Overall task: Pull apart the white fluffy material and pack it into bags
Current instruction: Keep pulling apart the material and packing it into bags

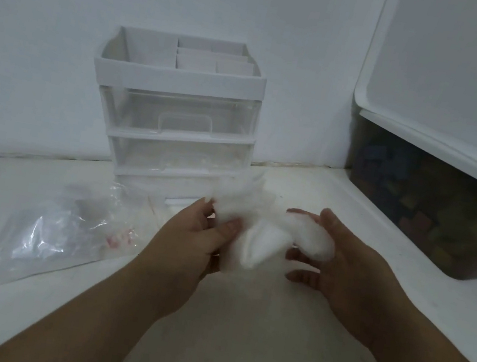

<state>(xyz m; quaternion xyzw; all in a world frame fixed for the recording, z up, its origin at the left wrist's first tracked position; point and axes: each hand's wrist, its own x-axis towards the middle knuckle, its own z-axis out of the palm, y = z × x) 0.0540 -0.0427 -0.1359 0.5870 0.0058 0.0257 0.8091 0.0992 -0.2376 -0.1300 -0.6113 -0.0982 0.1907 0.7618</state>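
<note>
Fluff [256, 237] hangs between the two hands, above the worktop [238, 323] and just in front of the drawer unit [176, 113]. The left hand [189, 242] pinches one end of it with thumb and curled fingers. The right hand [351, 272] is more open, its fingers only a little bent, and it holds a round clump between the thumb on top and the fingers below. A thinner bridge of fibre joins the two parts. I judge this material to be very light and soft, with no stiffness. It cannot break, but it probably tears unevenly, and loose wisps may cling to the skin. The best place to take hold is deep in each thick part, near the bridge, because a hold only on the surface would likely take off a few fibres. The bags [64, 230] lie crumpled on the worktop to the left, apart from the fluff. Their film looks slippery, so one hand must probably hold a mouth open during packing.
</note>
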